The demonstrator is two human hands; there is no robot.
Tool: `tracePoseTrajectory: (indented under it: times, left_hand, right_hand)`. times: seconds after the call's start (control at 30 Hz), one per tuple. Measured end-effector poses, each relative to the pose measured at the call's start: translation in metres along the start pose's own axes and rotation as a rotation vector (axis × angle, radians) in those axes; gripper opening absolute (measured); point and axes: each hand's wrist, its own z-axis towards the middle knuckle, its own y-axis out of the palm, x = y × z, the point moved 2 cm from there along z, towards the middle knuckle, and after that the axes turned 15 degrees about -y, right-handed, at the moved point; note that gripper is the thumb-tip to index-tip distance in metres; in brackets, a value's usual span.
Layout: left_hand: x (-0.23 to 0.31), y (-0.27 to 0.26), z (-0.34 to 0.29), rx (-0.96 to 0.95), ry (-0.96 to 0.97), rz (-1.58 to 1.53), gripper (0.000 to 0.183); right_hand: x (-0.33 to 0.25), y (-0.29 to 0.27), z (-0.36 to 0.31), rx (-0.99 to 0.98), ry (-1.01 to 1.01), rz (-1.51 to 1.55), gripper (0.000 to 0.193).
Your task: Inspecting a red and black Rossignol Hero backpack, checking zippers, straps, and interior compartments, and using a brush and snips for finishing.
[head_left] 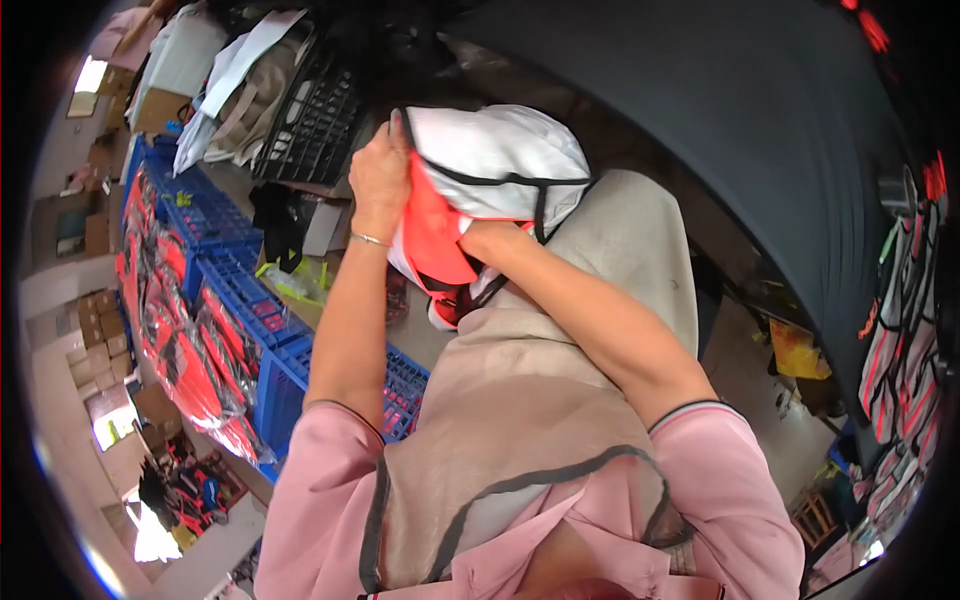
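A white and red fabric bag (492, 150) with black edge binding lies across my apron-covered lap, its red inner side turned toward me. My left hand (382, 178) is closed on the bag's left edge, with the fingers curled over the rim. Reaching across from the right, my right hand (492, 240) goes into the red opening. Its fingers are hidden by the fabric, so what they touch does not show. Below that hand, dark straps and a red piece of the bag hang in folds.
Blue plastic crates (222, 262) stand at my left beside red items in clear plastic wrapping (165, 290). A black crate (312, 125) with folded cloth sits at far left. A dark draped sheet (740, 110) spans the right, near hanging striped straps (895, 340).
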Motion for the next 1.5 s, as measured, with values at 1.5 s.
tracePoseTrajectory:
  times: [1.5]
  left_hand:
    - [0.053, -0.002, 0.038, -0.166, 0.571, 0.683, 0.042]
  right_hand:
    - [-0.089, -0.023, -0.15, 0.102, -1.059, -0.721, 0.008]
